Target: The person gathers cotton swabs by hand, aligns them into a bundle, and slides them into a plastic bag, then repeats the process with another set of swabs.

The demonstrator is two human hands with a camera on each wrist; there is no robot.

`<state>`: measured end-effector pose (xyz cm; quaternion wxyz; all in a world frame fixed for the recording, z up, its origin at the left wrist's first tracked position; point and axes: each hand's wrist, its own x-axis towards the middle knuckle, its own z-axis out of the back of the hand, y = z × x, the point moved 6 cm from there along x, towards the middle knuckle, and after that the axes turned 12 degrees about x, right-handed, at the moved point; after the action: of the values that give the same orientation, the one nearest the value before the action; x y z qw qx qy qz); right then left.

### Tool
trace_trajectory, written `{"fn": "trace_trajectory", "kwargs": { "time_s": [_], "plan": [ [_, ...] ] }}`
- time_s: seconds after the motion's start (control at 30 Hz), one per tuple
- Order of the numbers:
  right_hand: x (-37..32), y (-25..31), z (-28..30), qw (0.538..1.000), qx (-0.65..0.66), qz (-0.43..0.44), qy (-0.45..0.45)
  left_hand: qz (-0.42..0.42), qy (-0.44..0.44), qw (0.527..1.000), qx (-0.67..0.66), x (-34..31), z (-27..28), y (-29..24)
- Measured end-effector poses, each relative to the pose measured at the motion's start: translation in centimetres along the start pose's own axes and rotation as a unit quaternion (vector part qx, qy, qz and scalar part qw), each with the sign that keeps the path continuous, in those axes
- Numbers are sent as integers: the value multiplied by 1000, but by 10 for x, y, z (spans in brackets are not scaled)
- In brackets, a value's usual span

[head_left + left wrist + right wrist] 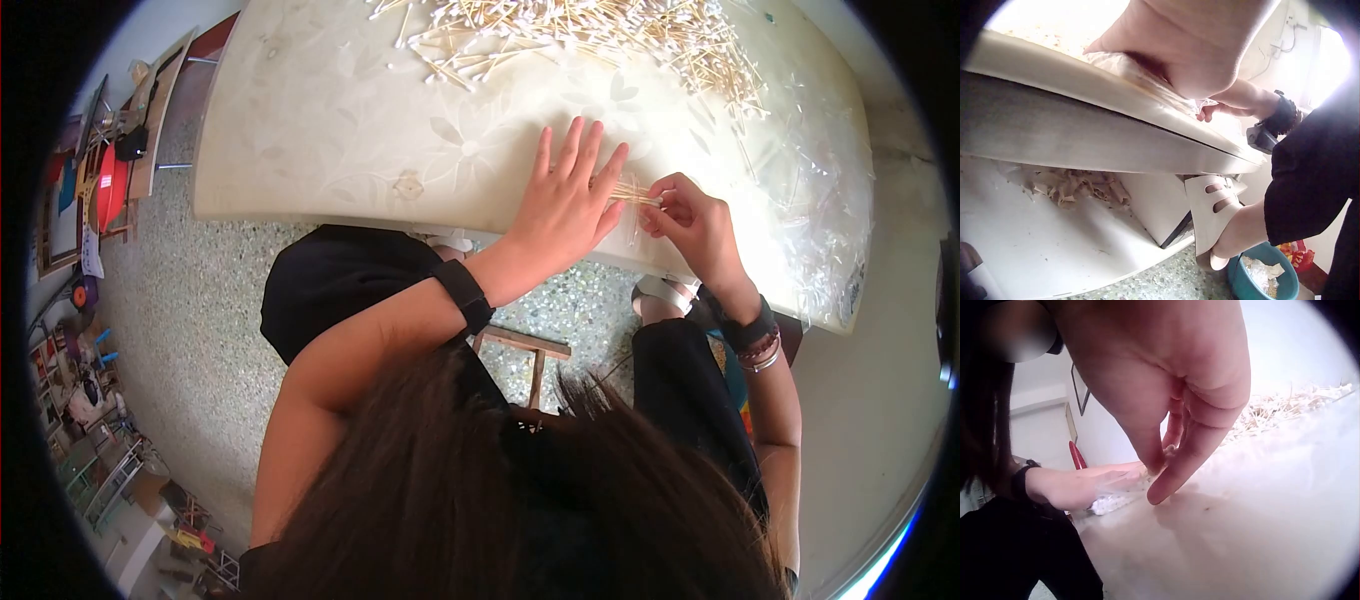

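Note:
My left hand [565, 195] lies on the table with its fingers straight and spread. Its thumb side rests against a small bundle of cotton swabs [628, 191] in a clear plastic bag [634, 228]. From the other side, my right hand [697, 225] has curled fingers and pinches at the white tips of the bundle. In the right wrist view, the thumb and forefinger of the right hand [1172, 412] come together at the end of the clear bag [1124, 482], where white swab heads [1109, 504] show. The left palm hides part of the bag.
A large heap of loose cotton swabs [590, 35] covers the table's far side. Clear plastic bags [810, 210] are piled on the right. The pale patterned tablecloth [320, 130] ends near the person's knees. Below stand a wooden stool [525, 345] and a blue bin [1247, 284].

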<state>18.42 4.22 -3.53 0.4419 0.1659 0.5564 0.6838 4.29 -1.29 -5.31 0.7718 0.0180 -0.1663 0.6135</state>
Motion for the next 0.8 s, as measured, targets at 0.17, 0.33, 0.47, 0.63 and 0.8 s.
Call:
{"fn": "trace_trajectory", "kwargs": {
  "time_s": [0.17, 0.33, 0.47, 0.63, 0.8],
  "plan": [
    [-3, 3, -2, 999, -36, -11, -21, 0, -1, 1000, 1, 0, -2, -1],
    [-6, 3, -3, 998, -54, 14, -44, 1, -3, 1000, 1, 0, -1, -1],
    [-7, 3, -3, 997, -60, 22, -45, 1, -2, 1000, 3, 0, -1, -1],
    [-7, 11, -6, 984, -103, 141, -40, 3, -2, 1000, 5, 0, -3, -2],
    [-3, 1, -3, 999, 11, -10, -42, 3, 4, 1000, 12, 0, -3, -2]
  ]
}}
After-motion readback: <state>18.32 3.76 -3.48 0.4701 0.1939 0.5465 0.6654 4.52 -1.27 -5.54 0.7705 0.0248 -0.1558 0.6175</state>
